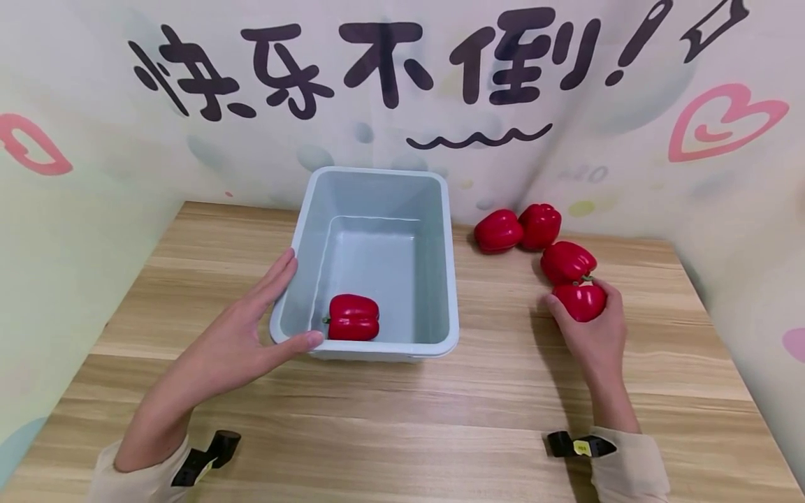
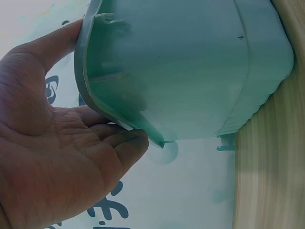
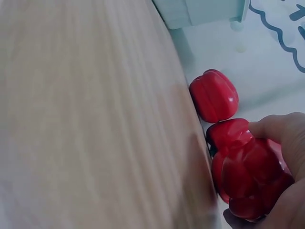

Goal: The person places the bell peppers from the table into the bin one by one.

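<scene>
A light blue-grey plastic bin (image 1: 371,188) stands on the table with one red bell pepper (image 1: 354,318) lying inside at its front. My left hand (image 1: 242,335) touches the bin's front left corner, the thumb over the front rim and the straight fingers along the left rim. The left wrist view shows fingertips (image 2: 133,143) against the outside of that rim. To the right of the bin, my right hand (image 1: 594,339) grips a red bell pepper (image 1: 580,302) between thumb and fingers. Directly behind it is another pepper (image 1: 568,263), touching or nearly touching it.
Two more red bell peppers (image 1: 499,231) (image 1: 539,226) sit side by side near the back edge of the wooden table (image 1: 402,419). A printed cloth backdrop (image 1: 377,133) rises behind the table. Wrist-worn cameras (image 1: 207,457) (image 1: 580,445) are strapped over both sleeves.
</scene>
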`<state>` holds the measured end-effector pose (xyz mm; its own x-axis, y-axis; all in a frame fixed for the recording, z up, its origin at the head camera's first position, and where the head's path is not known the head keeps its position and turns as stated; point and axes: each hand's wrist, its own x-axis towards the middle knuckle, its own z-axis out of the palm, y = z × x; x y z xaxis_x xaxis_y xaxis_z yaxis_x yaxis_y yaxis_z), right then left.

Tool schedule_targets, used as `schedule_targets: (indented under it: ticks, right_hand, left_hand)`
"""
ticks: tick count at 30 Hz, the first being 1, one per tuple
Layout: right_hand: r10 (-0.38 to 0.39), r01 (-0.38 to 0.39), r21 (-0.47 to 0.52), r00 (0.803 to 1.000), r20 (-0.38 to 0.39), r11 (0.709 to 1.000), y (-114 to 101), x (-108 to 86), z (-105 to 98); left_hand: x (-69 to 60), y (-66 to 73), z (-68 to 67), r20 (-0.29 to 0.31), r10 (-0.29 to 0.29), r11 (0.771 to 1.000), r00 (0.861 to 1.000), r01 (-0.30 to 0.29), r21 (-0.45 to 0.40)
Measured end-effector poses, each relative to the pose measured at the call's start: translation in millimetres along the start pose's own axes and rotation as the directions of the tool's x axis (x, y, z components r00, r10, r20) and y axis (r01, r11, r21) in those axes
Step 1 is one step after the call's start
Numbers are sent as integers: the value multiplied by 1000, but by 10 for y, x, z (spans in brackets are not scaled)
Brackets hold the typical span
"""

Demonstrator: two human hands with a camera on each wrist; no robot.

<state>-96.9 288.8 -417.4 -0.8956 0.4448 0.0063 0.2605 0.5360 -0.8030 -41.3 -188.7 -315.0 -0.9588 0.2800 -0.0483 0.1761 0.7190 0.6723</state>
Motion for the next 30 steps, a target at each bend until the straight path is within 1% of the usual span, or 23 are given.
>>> schedule_targets:
  ticks: [5,9,15,20,25,30]
  right_hand:
    - [22,-22,16,1000,-16,1000,-48,-6,-41]
    - [20,-19,31,999,-26,999,-99,-15,-72]
    - [-17,21,65,998,-57,998,-207,-64,-107]
    - [-54,65,137,995,-79,989,-309,-106,-123]
    - [-74,85,175,995,-68,981,-418,-152,-139]
    - [-94,99,170,995,-35,980,-521,-203,-126]
  left_hand:
    - [8,22,-3,3,-1,1000,1000,1,3]
    - [12,34,-7,8,-6,1000,1000,6,8]
    - [10,24,-9,4,-3,1000,1000,3,14]
    - [4,7,0,6,-7,1000,1000,7,11]
    - [2,4,4,8,-11,1000,1000,11,10]
    - [1,8,4,8,-12,1000,1000,12,9]
